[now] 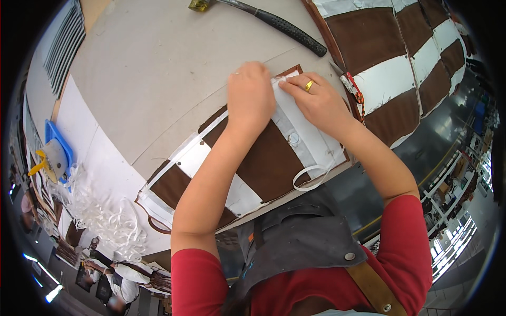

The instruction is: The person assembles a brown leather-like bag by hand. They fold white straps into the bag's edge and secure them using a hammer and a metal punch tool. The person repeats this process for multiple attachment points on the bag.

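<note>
A brown-and-white fabric panel [269, 163] with brown trim lies at a slant on the table in front of me. At its far end my right hand [321, 105], with a gold ring, is closed in a pinch on the white edge near the corner. Close beside it, my left hand [250, 97] is closed above the panel's far edge; whatever its fingers hold is hidden. White tape [190, 139] runs along the panel's left long edge. A narrow loop of white tape [311, 178] hangs over the near right end.
A black-handled hammer [287, 29] lies beyond my hands. Small red-handled snips [352, 87] rest beside a larger brown-and-white panel [363, 39] on the right. On the left are tangled white tape [110, 216], a blue tray [58, 139] and dark strips [66, 47].
</note>
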The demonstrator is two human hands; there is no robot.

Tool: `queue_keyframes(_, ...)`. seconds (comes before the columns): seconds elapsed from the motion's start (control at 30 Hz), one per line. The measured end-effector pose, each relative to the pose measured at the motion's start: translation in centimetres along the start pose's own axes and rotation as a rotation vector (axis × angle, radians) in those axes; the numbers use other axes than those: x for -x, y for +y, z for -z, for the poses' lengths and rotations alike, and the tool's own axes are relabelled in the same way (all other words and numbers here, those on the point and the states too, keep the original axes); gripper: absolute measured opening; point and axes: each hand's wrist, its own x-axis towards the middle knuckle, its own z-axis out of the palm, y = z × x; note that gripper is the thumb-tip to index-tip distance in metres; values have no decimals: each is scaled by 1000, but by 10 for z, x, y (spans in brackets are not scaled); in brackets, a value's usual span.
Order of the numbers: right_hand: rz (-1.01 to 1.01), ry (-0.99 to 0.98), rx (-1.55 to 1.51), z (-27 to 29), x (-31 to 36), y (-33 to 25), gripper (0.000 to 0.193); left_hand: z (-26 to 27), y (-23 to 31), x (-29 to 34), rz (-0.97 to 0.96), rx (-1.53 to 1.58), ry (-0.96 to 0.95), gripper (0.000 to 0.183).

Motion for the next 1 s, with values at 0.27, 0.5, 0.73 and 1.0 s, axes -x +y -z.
queue_keyframes(0.27,-35,-1,-56,1,-3,0,28,13,-3,1,-287,-73,-68,11)
queue_keyframes(0.5,-58,12,-44,0,2,-2,29,1,-2,-7,-237,-90,-97,9)
queue_keyframes(0.73,-72,-5,-37,0,0,-3,35,-9,14,-1,-34,-147,-40,10)
queue_keyframes(1.0,-118,16,7,-6,-9,12,34,5,11,40,-252,-199,54,22)
